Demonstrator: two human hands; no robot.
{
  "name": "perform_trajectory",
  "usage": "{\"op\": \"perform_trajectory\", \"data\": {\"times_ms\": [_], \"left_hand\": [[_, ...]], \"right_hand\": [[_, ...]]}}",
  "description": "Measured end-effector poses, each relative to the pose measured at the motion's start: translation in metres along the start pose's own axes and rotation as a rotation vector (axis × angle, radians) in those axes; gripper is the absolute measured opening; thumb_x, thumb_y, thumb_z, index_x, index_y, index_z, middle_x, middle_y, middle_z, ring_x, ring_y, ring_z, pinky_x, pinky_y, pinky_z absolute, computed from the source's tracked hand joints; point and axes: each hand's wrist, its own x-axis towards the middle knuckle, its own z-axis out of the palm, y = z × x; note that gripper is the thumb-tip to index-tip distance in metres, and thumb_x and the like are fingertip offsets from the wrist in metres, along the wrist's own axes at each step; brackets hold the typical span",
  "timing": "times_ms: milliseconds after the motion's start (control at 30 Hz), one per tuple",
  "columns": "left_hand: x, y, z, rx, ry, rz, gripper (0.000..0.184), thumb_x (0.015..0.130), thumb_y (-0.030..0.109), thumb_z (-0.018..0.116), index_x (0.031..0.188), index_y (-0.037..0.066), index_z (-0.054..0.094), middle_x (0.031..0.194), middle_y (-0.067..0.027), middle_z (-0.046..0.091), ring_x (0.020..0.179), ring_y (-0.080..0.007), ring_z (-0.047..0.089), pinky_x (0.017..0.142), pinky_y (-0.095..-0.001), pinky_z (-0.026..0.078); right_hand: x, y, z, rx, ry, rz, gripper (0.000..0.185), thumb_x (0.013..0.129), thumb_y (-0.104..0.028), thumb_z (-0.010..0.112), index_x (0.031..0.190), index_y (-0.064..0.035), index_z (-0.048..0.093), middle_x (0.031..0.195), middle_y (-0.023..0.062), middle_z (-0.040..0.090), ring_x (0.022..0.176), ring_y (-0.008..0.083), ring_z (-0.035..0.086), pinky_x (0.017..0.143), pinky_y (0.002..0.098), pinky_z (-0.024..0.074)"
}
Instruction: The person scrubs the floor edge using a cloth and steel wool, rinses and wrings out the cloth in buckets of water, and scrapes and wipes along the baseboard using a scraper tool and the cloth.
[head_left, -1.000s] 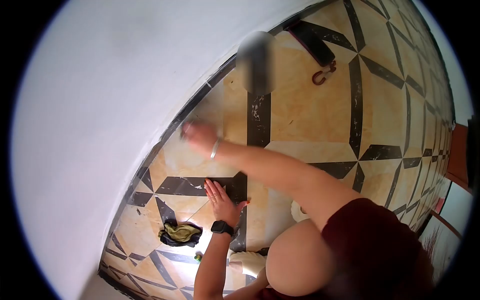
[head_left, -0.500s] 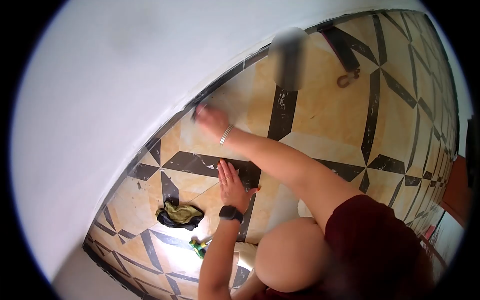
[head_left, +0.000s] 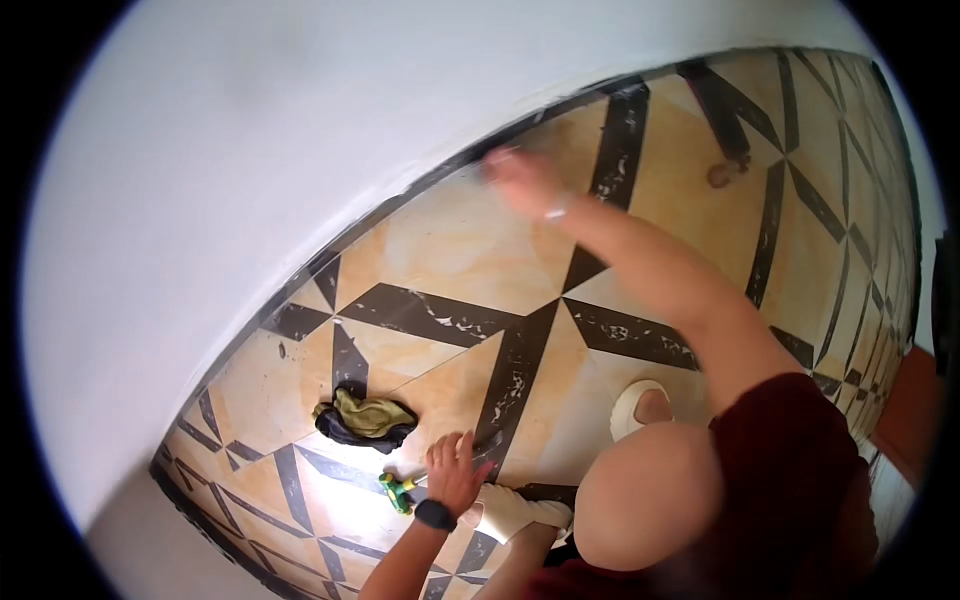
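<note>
Head view. Right hand [head_left: 525, 182], grip too blurred to tell, at the black skirting [head_left: 560, 108] with an indistinct dark object [head_left: 488, 166], probably light. Left hand [head_left: 455, 477], fingers loosely spread, beside a green-and-yellow T-handled screwdriver [head_left: 396, 492], likely rigid, best gripped at its coloured end. Beyond: soft crumpled cloth [head_left: 366, 418]; glossy patterned tiles [head_left: 430, 240].

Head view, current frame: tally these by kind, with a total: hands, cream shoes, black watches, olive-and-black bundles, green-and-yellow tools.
Hands: 2 (left hand; right hand, blurred)
Cream shoes: 2 (one shoe near the left hand, another shoe by the knee)
Black watch: 1
Olive-and-black bundle: 1
Green-and-yellow tool: 1
Total: 7
</note>
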Motion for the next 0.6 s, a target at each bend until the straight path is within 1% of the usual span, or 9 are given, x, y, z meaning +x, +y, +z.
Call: {"op": "perform_trajectory", "data": {"times_ms": [67,167,200,300,367,400,433,500,600], "left_hand": [[-0.026,-0.009,0.009,0.064,0.025,-0.122,0.063,0.075,0.039,0.064,0.121,0.001,0.044,0.116,-0.0165,0.045,0.107,-0.0340,0.043,0.092,-0.0484,0.032],[-0.035,-0.009,0.025,0.117,-0.021,-0.196,0.062,0.074,0.036,0.065,0.120,0.000,0.044,0.115,-0.0149,0.047,0.107,-0.0322,0.044,0.093,-0.0467,0.032],[-0.031,-0.009,0.036,0.120,-0.047,-0.183,0.060,0.075,0.035,0.065,0.120,0.001,0.044,0.115,-0.0148,0.048,0.107,-0.0317,0.044,0.093,-0.0462,0.033],[-0.015,-0.009,0.048,0.225,-0.033,-0.118,0.037,0.079,0.020,0.056,0.110,0.002,0.049,0.105,-0.0117,0.052,0.100,-0.0292,0.049,0.090,-0.0422,0.036],[-0.021,-0.011,0.043,0.230,-0.120,-0.171,0.028,0.079,0.014,0.052,0.104,0.003,0.052,0.100,-0.0100,0.054,0.096,-0.0281,0.051,0.088,-0.0408,0.038],[-0.029,-0.013,0.040,0.247,-0.082,-0.151,0.026,0.078,0.013,0.051,0.102,0.004,0.052,0.098,-0.0095,0.054,0.094,-0.0276,0.051,0.086,-0.0401,0.039],[-0.029,-0.017,0.041,0.262,-0.023,-0.140,0.024,0.077,0.011,0.051,0.100,0.004,0.053,0.096,-0.0091,0.054,0.092,-0.0270,0.052,0.084,-0.0394,0.041],[-0.034,-0.021,0.044,0.279,0.003,-0.137,0.022,0.076,0.010,0.050,0.097,0.006,0.053,0.093,-0.0089,0.054,0.090,-0.0264,0.053,0.079,-0.0382,0.043],[-0.047,-0.026,0.030,0.224,-0.081,-0.095,0.018,0.077,0.009,0.050,0.095,0.007,0.053,0.092,-0.0104,0.053,0.087,-0.0271,0.054,0.070,-0.0366,0.048]], "right_hand": [[-0.015,0.014,-0.026,-0.478,0.386,-0.305,0.013,0.077,-0.013,0.054,0.085,-0.0033,0.057,0.092,0.0168,0.057,0.078,0.0274,0.059,0.064,0.0383,0.0504],[-0.002,-0.047,0.029,-0.076,0.153,0.056,0.017,0.073,-0.013,0.055,0.086,-0.0027,0.057,0.095,0.0146,0.056,0.078,0.0252,0.059,0.062,0.0384,0.0497],[-0.002,-0.078,0.058,-0.412,0.152,-0.215,0.015,0.073,-0.012,0.055,0.086,-0.0040,0.058,0.091,0.0136,0.057,0.077,0.0245,0.059,0.061,0.0374,0.0495],[0.016,-0.148,0.107,-0.394,0.101,-0.641,0.012,0.076,-0.018,0.052,0.078,-0.0096,0.060,0.081,0.0111,0.057,0.076,0.0253,0.059,0.063,0.0373,0.0486],[0.010,-0.121,0.084,-0.139,-0.002,-0.402,0.015,0.080,-0.020,0.049,0.078,-0.0096,0.060,0.079,0.0117,0.058,0.076,0.0262,0.059,0.065,0.0389,0.0482],[0.002,-0.120,0.023,0.161,-0.271,0.072,0.019,0.085,-0.021,0.045,0.081,-0.0082,0.059,0.081,0.0110,0.060,0.076,0.0264,0.059,0.066,0.0402,0.0481],[-0.011,-0.073,0.027,0.045,0.122,-0.121,0.017,0.085,-0.019,0.047,0.082,-0.0075,0.058,0.078,0.0114,0.061,0.075,0.0251,0.060,0.065,0.0397,0.0488],[-0.031,-0.025,-0.012,-0.218,0.309,-0.211,0.014,0.076,-0.010,0.054,0.088,-0.0052,0.058,0.090,0.0121,0.058,0.075,0.0260,0.059,0.063,0.0360,0.0502],[-0.036,-0.059,0.026,-0.104,0.229,-0.111,0.016,0.077,-0.008,0.052,0.091,-0.0015,0.055,0.091,0.0142,0.055,0.080,0.0300,0.057,0.067,0.0394,0.0486]]}}
